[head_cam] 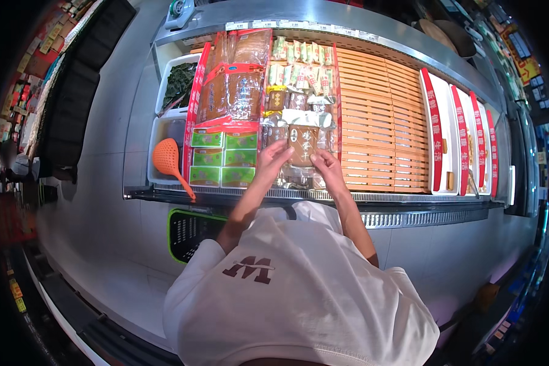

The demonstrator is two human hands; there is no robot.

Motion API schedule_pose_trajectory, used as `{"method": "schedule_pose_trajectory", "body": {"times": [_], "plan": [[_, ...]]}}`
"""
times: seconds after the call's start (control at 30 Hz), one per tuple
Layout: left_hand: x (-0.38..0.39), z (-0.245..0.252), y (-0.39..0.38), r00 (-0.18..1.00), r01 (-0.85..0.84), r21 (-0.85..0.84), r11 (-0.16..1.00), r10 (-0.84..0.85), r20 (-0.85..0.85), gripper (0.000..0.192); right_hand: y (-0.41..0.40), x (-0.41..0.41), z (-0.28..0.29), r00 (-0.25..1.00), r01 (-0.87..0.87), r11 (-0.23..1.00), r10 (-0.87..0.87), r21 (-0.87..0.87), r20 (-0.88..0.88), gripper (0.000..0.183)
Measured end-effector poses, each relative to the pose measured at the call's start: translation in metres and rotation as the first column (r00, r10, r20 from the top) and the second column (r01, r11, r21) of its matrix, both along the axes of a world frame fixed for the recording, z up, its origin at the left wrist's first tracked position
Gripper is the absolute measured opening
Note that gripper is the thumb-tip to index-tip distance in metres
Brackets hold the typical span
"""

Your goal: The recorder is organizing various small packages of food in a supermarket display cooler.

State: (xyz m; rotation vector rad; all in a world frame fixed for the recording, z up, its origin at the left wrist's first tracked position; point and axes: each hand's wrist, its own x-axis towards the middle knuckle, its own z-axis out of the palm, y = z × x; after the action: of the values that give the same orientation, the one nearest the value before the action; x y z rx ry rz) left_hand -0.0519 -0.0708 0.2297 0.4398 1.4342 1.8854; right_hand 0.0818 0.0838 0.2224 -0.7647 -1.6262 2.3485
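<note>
Between my two hands is a clear plastic packet of brown pressed food (303,142), with a white band at its top. My left hand (274,158) pinches its lower left edge, and my right hand (328,168) grips its lower right corner. The packet is above similar vacuum packs (276,132) in a display case. Behind these lie rows of slim white-and-green wrapped packs (302,75). To the left are large brown packs in red-edged film (231,96), with green boxes (207,158) nearer me.
An orange perforated ladle (167,158) rests over a white tub (153,137) at the left. Dark leafy food (179,84) fills another tub. Orange slatted racks (377,123) and white trays with red strips (439,132) are at the right. A green-rimmed basket (187,235) stands below the case's front edge.
</note>
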Motion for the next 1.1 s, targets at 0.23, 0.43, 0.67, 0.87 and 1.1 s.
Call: {"method": "schedule_pose_trajectory", "body": {"times": [0.23, 0.43, 0.67, 0.87, 1.1], "plan": [[0.016, 0.008, 0.006, 0.956, -0.197, -0.017, 0.980, 0.188, -0.227, 0.060, -0.011, -0.005, 0.053, 0.998, 0.036, 0.967, -0.049, 0.253, 0.045, 0.033], [0.015, 0.020, 0.000, 0.874, -0.072, 0.099, 0.993, 0.015, 0.486, 0.047, -0.022, -0.001, 0.097, 0.991, -0.123, 0.706, 0.130, 0.698, 0.044, 0.029], [0.014, 0.026, 0.002, 0.878, -0.085, 0.160, 0.984, -0.002, 0.479, 0.045, 0.001, 0.011, 0.052, 0.976, 0.140, 0.839, -0.207, 0.526, 0.072, 0.029], [0.019, 0.027, 0.009, 0.947, -0.034, 0.169, 0.985, -0.022, 0.320, 0.038, -0.008, 0.000, 0.050, 0.998, 0.064, 0.971, -0.060, 0.232, -0.022, 0.027], [0.028, 0.024, 0.022, 0.959, -0.276, -0.101, 0.956, 0.268, -0.092, 0.054, -0.018, -0.011, 0.067, 0.981, 0.033, 0.649, -0.166, 0.760, 0.099, 0.035]]}}
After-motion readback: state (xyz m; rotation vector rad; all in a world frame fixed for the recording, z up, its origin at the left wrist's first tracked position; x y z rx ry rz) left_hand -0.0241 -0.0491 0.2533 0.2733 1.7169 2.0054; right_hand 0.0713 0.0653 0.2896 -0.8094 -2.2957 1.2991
